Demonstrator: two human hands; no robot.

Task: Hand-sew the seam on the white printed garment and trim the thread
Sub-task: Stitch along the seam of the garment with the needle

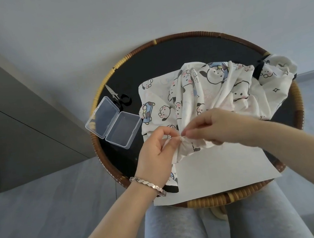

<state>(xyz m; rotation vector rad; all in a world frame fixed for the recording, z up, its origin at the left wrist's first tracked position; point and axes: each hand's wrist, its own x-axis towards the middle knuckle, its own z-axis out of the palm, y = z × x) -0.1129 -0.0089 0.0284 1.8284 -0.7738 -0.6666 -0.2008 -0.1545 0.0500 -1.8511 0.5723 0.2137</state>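
Round desk (152, 61), black top with a woven brown rim, sits directly in front of the seated person; knees in grey trousers (171, 237) show below its near edge. The white printed garment (205, 90), with a cartoon dog pattern and black trim, lies crumpled across the middle and right of the desk. Its far right part hangs over the rim, and its near edge is gathered up toward the hands. Under the garment is a plain white sheet (222, 166), flat, with its near edge reaching past the rim at the knees. Left hand (155, 152): comes in from the lower left, grip closed, thumb and forefinger pinching the gathered garment edge, the other fingers curled beneath. Right hand (217, 125): comes in from the right over the sheet, grip also closed, thumb and fingertips pinching the same bunched fold, so that the two hands' fingertips almost touch. Needle and thread are too small to make out between the fingers. Clear plastic box (113, 123): left of the garment, lid swung fully open and flat, just beside the cloth's left edge, partly over the rim. Contents not discernible. Small scissors (119, 99): on the black top behind the box, blades pointing away, untouched. Metal bracelet (148, 184) on the left wrist.
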